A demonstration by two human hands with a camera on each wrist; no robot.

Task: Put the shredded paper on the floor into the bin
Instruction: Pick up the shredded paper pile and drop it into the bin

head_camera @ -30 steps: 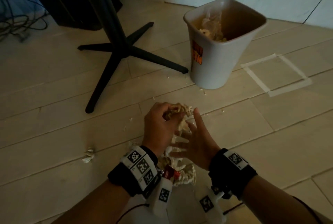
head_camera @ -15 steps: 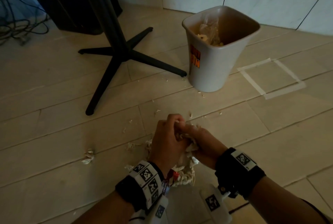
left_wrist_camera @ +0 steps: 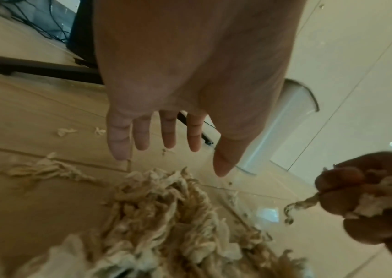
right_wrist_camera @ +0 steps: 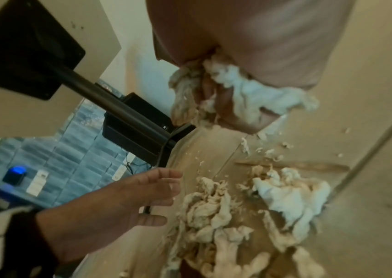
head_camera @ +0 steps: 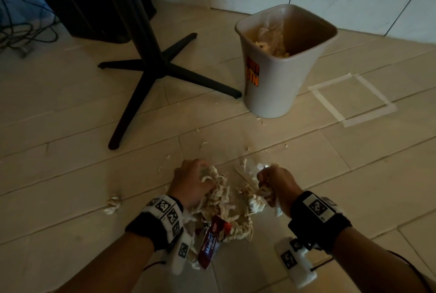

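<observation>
A heap of shredded paper lies on the floor between my wrists, seen close up in the left wrist view. My left hand hovers over the heap's left edge with fingers straight and spread, holding nothing. My right hand, at the heap's right edge, grips a wad of shredded paper in its curled fingers. The grey bin with an orange label stands farther ahead on the right, with paper and a plastic bag inside.
A red snack wrapper lies in the heap's near edge. A small paper clump sits to the left, and scraps dot the floor toward the bin. A black table base spreads ahead on the left. A tape square marks the floor right of the bin.
The hands, pressed together on one wad half a second ago, have moved apart. The left hand let go and spread over the heap; the right hand kept a wad.
</observation>
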